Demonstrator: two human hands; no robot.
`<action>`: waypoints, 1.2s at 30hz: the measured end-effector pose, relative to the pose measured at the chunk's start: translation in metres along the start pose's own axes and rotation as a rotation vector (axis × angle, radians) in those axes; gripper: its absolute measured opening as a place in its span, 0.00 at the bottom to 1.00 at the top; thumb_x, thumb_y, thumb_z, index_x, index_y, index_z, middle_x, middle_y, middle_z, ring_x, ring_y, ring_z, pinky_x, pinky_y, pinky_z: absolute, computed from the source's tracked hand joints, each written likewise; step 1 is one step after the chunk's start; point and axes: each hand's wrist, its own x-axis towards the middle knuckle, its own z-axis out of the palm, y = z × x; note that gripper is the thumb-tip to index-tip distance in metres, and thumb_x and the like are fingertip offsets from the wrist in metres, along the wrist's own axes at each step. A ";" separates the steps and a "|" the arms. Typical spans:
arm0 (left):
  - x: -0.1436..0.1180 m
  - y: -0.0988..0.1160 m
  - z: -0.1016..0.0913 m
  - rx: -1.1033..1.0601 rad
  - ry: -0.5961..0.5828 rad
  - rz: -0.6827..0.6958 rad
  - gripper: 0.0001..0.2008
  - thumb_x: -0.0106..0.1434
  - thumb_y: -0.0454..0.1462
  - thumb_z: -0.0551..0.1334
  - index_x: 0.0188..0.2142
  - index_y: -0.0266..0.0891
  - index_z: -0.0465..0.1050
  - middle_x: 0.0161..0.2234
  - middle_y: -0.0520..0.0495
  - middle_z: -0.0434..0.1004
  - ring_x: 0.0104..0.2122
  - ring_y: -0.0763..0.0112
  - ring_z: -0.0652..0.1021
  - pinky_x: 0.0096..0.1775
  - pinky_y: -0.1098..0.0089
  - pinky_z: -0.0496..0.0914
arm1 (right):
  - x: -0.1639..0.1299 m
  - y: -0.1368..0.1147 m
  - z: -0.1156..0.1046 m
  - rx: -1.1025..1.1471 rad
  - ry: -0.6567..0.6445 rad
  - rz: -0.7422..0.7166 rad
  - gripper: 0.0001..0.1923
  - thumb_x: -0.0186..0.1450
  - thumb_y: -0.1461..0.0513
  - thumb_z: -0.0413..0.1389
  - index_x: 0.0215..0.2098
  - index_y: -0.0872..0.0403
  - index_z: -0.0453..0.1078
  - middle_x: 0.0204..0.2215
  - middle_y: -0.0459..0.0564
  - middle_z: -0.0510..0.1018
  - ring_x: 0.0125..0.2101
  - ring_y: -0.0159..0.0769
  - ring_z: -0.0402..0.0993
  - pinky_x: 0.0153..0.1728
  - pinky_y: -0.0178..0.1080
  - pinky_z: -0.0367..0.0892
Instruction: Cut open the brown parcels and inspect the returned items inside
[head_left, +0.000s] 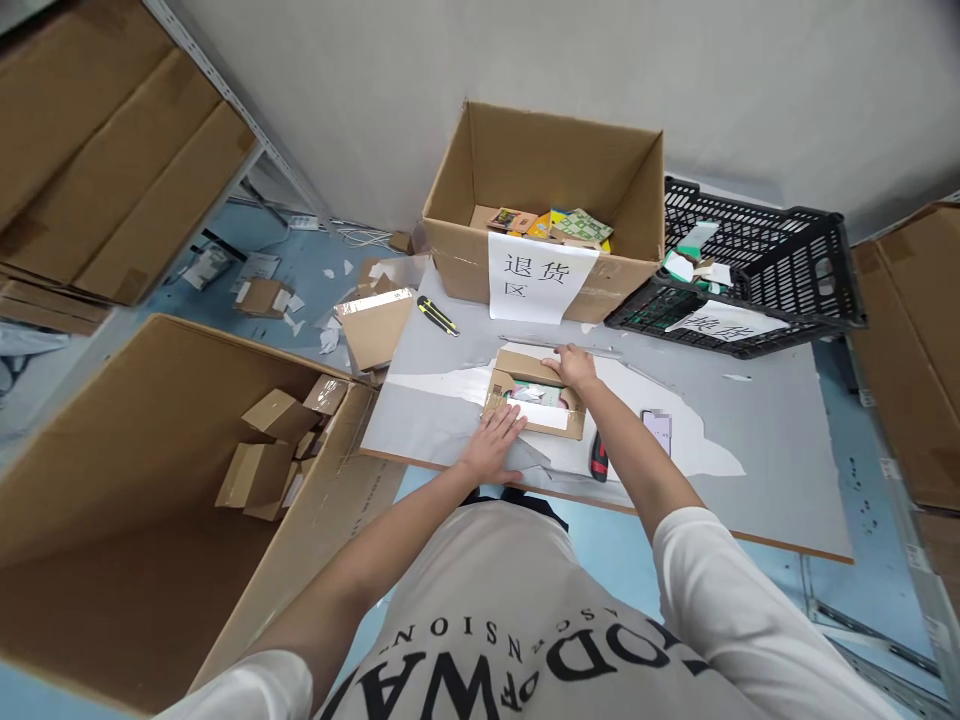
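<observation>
A small cardboard box lies on the grey table, its top flaps partly open with a white and green item showing inside. My left hand lies flat, fingers spread, against the box's near left corner. My right hand presses on the box's far right flap. Neither hand grips anything.
A large open carton with a white label holds small packets at the table's back. A black crate stands to its right. A yellow box cutter, a red-black tool and a phone lie on the table. A big carton with small boxes stands on the floor, left.
</observation>
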 end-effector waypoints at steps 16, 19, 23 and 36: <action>0.031 -0.094 -0.067 -0.063 -0.033 0.079 0.58 0.42 0.47 0.72 0.65 0.32 0.42 0.65 0.30 0.45 0.64 0.50 0.49 0.61 0.55 0.51 | -0.113 -0.007 -0.003 -0.088 0.019 -0.567 0.35 0.62 0.49 0.54 0.60 0.61 0.56 0.55 0.64 0.66 0.52 0.50 0.63 0.52 0.47 0.57; 0.047 -0.103 -0.068 -0.043 -0.145 0.120 0.55 0.42 0.45 0.72 0.64 0.31 0.45 0.65 0.30 0.46 0.65 0.53 0.49 0.61 0.56 0.50 | -0.106 -0.020 -0.002 -0.088 -0.045 -0.500 0.32 0.61 0.50 0.56 0.57 0.58 0.60 0.49 0.62 0.71 0.49 0.48 0.67 0.49 0.45 0.60; 0.054 -0.106 -0.061 -0.057 -0.161 0.132 0.51 0.44 0.44 0.71 0.63 0.30 0.49 0.64 0.30 0.48 0.64 0.57 0.51 0.61 0.59 0.50 | -0.100 -0.035 -0.004 -0.060 -0.140 -0.403 0.30 0.57 0.52 0.60 0.54 0.55 0.63 0.47 0.59 0.73 0.47 0.46 0.71 0.45 0.42 0.63; 0.049 -0.104 -0.057 -0.081 -0.138 0.088 0.47 0.48 0.42 0.67 0.63 0.35 0.48 0.65 0.34 0.47 0.64 0.58 0.55 0.62 0.56 0.48 | -0.170 -0.058 0.050 -0.195 0.001 -0.382 0.25 0.67 0.68 0.39 0.62 0.53 0.55 0.56 0.63 0.67 0.54 0.47 0.66 0.51 0.47 0.62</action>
